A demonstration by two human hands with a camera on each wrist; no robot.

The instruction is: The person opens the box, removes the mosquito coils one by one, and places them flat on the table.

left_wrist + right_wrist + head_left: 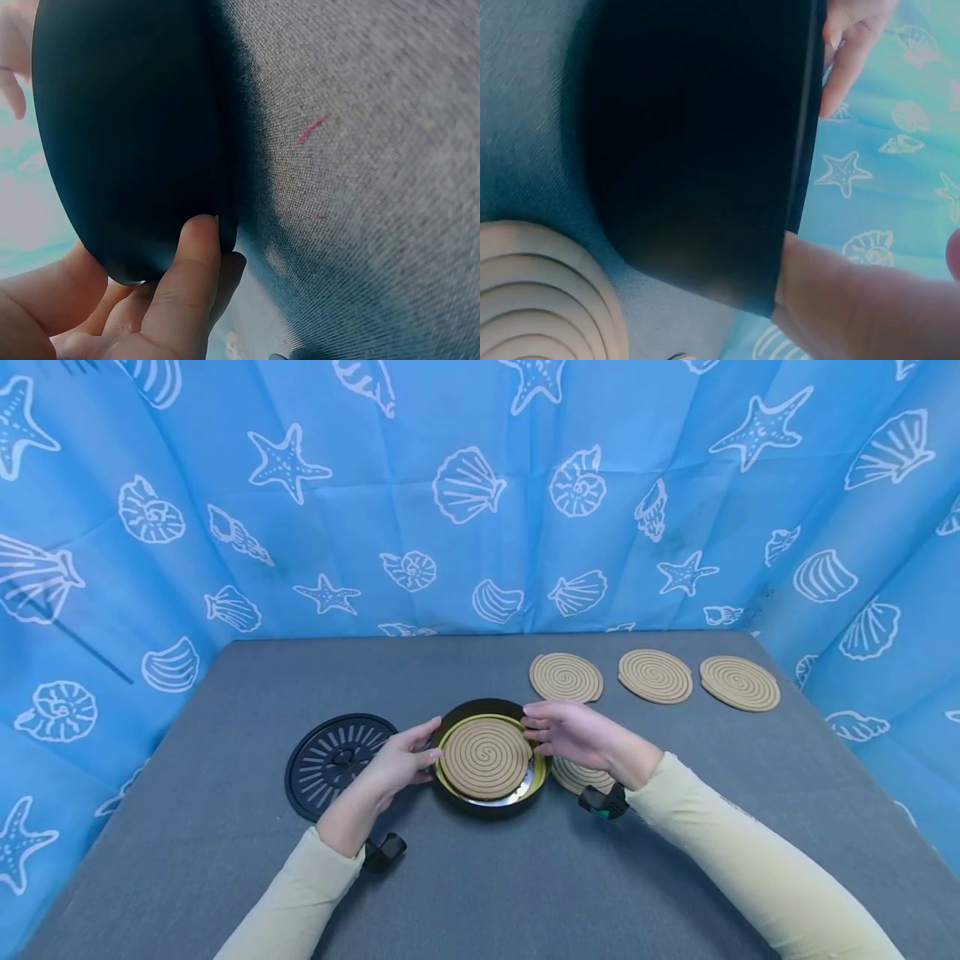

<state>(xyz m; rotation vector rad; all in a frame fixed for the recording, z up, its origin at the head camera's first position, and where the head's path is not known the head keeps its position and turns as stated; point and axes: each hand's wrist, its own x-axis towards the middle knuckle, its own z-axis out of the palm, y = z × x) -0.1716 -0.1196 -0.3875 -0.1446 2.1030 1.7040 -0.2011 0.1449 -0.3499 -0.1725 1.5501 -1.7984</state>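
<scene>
A round black tin (491,810) with a yellow inner rim stands in front of me. Inside it lies a tan mosquito coil (486,758), with shiny metal showing beside its lower right edge. My left hand (401,760) grips the tin's left side, thumb at the rim; in the left wrist view its fingers (184,289) bend against the dark outer wall. On the opposite side my right hand (573,735) touches the rim with fairly straight fingers. In the right wrist view one finger (840,281) passes over the rim, its tip hidden.
Left of the tin lies a black slotted round lid (318,785), partly behind my left hand. Another coil (573,777) sits under my right wrist. Along the back right are three more coils (566,677) on the grey tabletop (465,893). A blue shell-patterned curtain (420,518) hangs behind.
</scene>
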